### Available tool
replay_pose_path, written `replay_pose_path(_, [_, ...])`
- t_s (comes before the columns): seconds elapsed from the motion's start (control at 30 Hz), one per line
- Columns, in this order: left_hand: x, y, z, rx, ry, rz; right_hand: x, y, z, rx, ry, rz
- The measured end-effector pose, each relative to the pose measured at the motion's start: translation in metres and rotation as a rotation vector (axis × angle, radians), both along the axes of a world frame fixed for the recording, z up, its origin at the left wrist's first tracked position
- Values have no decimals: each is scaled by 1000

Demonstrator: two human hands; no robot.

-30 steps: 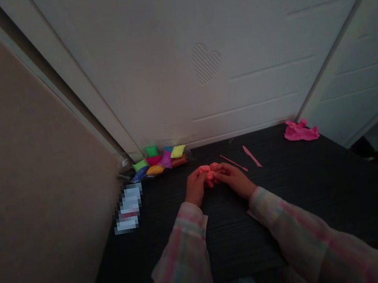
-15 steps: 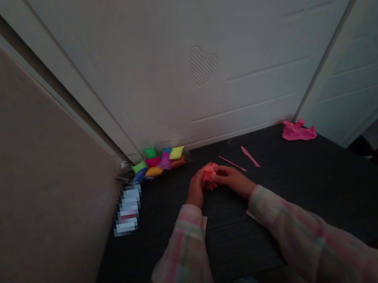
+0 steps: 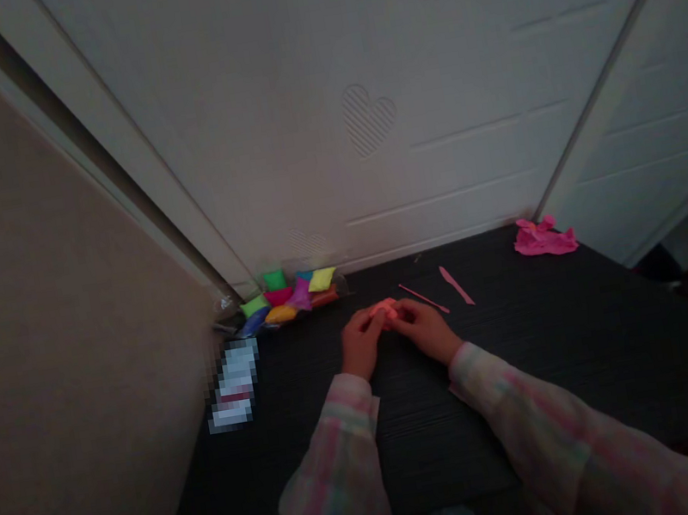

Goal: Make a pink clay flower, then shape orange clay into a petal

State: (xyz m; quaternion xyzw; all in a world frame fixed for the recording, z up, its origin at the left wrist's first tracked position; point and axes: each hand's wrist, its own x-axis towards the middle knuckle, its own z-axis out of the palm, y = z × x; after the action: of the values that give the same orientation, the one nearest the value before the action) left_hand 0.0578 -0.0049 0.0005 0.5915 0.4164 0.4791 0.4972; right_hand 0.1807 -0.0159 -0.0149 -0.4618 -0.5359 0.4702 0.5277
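Between my two hands is a lump of pink modelling clay, partly covered by my fingers. My left hand grips it from the left, thumb pressed on its near side. From the right, my right hand closes on the same clay with thumb and fingers. Just beyond my right hand lie a thin pink modelling stick and a pink plastic modelling knife, both flat on the dark table.
At the back left, a clear bag holds several coloured clay packets. A blurred-out pale object lies at the left edge. A crumpled pink piece rests at the back right. A white panel with embossed hearts rises behind the table.
My left thumb has come over the near side of the clay, and my hands now cover more of it. The things on the table have stayed in place.
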Motion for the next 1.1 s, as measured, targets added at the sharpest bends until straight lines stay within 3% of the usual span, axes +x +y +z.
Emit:
replay_pose_path(0.17, [-1, 3, 0, -112, -124, -94, -2, -1, 0, 10, 19, -30])
replay_pose_path(0.3, [-1, 4, -5, -184, -239, -66, -1, -2, 3, 1, 31, -22])
replay_pose_path(0.67, [-2, 7, -9, -168, -184, -17, -2, -2, 4, -31, 70, -27])
replay_pose_path(1.1, [-2, 9, -12, -140, -152, 57, -5, -4, 3, -25, 119, 72])
